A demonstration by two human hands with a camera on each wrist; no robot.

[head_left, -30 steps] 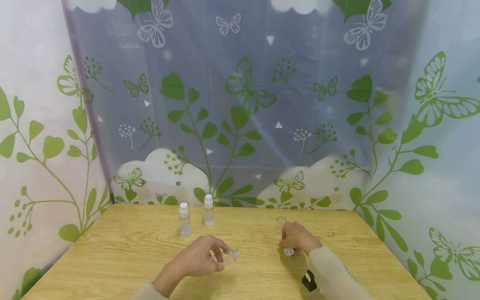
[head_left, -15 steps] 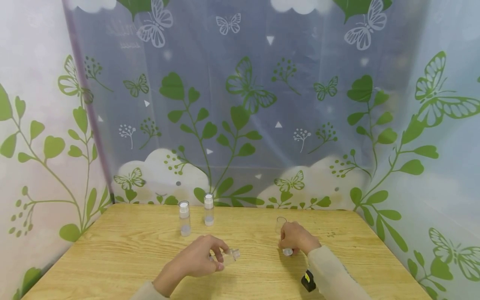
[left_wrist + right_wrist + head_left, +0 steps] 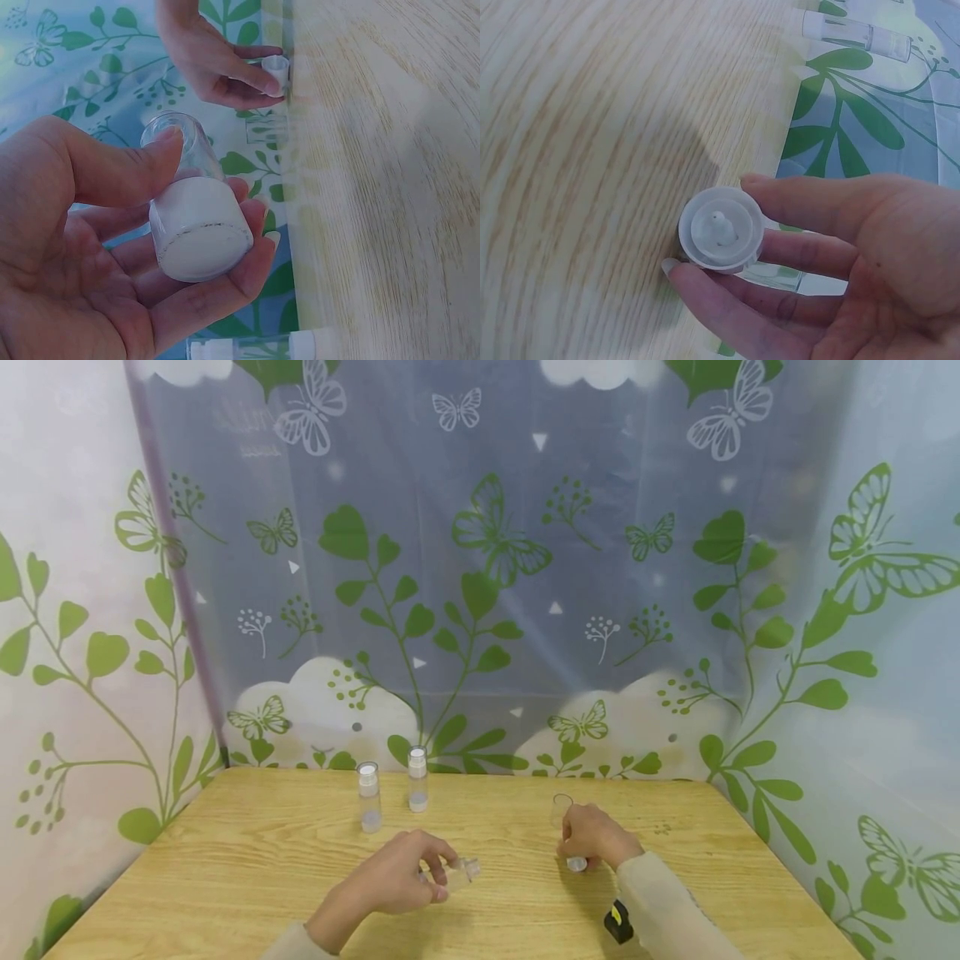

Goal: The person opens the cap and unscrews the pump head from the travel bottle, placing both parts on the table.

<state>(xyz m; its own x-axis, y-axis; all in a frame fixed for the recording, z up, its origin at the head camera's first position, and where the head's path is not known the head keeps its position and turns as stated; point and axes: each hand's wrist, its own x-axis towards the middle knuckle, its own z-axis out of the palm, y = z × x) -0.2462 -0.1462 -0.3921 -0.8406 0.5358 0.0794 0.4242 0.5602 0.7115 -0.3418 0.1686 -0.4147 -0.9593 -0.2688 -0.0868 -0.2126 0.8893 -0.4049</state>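
Note:
My left hand (image 3: pixel 397 872) holds a small clear bottle (image 3: pixel 199 225) with a white base, tilted, its open neck pointing right in the head view. The thumb presses on the clear wall while the fingers curl under the base. Low over the right half of the table, my right hand (image 3: pixel 596 833) pinches a white pump head (image 3: pixel 721 229) between thumb and fingers. Its round underside, with a small nub in the middle, faces the right wrist camera. Just behind that hand stands a clear cap (image 3: pixel 561 808), partly covered by the fingers.
Two clear pump bottles with white tops stand at the back left, a nearer bottle (image 3: pixel 369 802) and a farther bottle (image 3: pixel 417 781). A small black object (image 3: pixel 618 921) with a yellow mark shows beside the right sleeve. Printed curtains (image 3: pixel 480 610) border the wooden table (image 3: pixel 247 860).

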